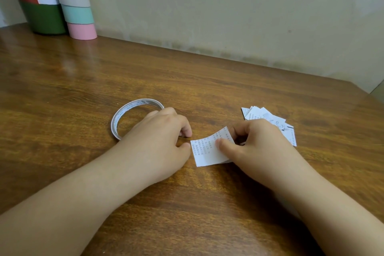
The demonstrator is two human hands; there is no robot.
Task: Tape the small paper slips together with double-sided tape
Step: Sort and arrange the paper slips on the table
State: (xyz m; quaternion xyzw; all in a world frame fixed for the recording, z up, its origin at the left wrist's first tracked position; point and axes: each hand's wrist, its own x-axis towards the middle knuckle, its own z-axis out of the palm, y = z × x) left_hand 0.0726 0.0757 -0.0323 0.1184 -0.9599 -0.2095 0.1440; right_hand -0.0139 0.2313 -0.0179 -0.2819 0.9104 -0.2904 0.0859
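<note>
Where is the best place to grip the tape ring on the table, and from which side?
Pinch the thin band of the tape ring at its far-left arc, from above: it lies flat, open-centred, and the left hand covers its near-right side.

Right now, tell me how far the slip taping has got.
Early. Nothing visibly joined yet. In hand: the right hand pinches one printed slip; the left hand rests beside the tape roll, fingers curled. Left: the pile of slips behind the right hand.

left hand (164, 131) curled, right hand (255, 143) pinching
</note>
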